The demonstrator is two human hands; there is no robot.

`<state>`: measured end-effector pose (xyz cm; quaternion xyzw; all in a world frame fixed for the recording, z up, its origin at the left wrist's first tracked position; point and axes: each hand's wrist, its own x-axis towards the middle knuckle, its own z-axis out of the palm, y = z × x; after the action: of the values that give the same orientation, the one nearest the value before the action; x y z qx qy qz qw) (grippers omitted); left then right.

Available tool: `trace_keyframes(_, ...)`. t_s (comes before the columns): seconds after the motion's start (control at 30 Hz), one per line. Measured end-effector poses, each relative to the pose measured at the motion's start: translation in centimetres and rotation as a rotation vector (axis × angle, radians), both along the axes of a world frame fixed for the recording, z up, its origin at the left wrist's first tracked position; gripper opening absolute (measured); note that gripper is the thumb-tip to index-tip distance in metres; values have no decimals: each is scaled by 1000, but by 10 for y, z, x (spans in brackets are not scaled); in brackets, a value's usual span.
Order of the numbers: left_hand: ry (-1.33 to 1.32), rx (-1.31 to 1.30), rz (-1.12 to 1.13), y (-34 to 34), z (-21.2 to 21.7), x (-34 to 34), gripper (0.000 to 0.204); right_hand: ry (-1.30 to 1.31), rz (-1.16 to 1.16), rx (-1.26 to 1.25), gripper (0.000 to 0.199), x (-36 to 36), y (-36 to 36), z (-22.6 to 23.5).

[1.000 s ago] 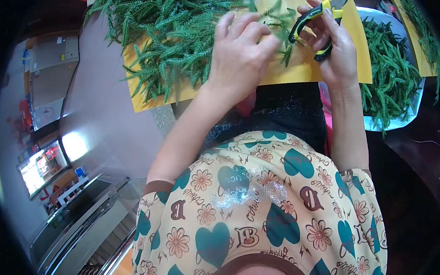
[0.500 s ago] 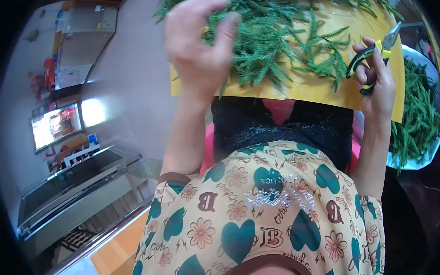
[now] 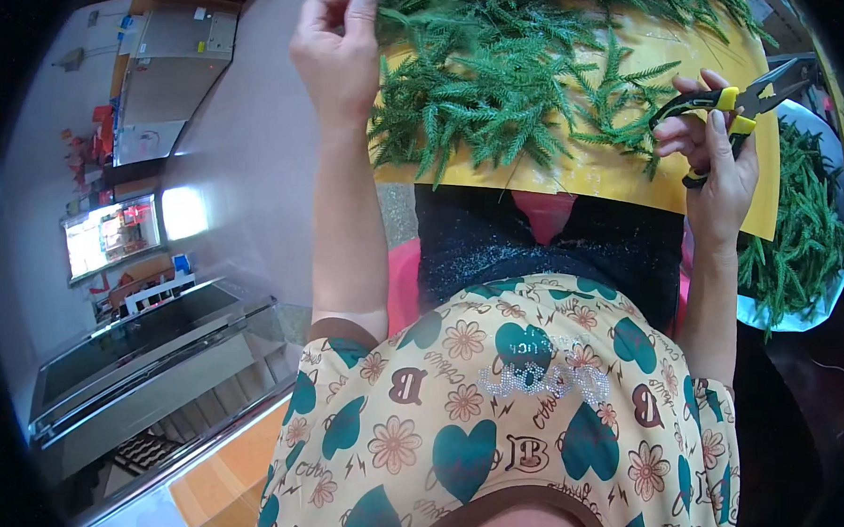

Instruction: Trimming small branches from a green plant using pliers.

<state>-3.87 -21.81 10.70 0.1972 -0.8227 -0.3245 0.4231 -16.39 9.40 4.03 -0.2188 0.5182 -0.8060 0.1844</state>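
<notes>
A: Left background, upper part?
B: Grey-brown panel [image 3: 173, 88] with a pale lower section. Red items [image 3: 102, 135] beside it, too blurred to identify.
A: Below those?
B: Bright, window-like rectangle [image 3: 112, 238], tilted in view; glaring white patch [image 3: 184, 213] just to its right. Small blue object [image 3: 182, 263] near a white slatted piece [image 3: 160, 294].
A: Lower left?
B: Long dark-topped cabinet [image 3: 136, 340]. Nearer the shirt, an orange-brown board [image 3: 220, 471].
A: Under the person?
B: Pink seat [image 3: 402, 286], partly visible.
</notes>
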Motion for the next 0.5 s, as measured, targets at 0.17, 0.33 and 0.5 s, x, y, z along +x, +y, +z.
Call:
trace_keyframes(0.17,248,14,0,46,32,10,12,38,71,33,36,11,3,1)
trace_keyframes(0.33,-43,-83,-11,99,13,23,21,62,334,82,35,29,1,3)
trace_keyframes(0.5,-223,-541,-257,111,-24,27,23,67,504,125,34,42,-6,4)
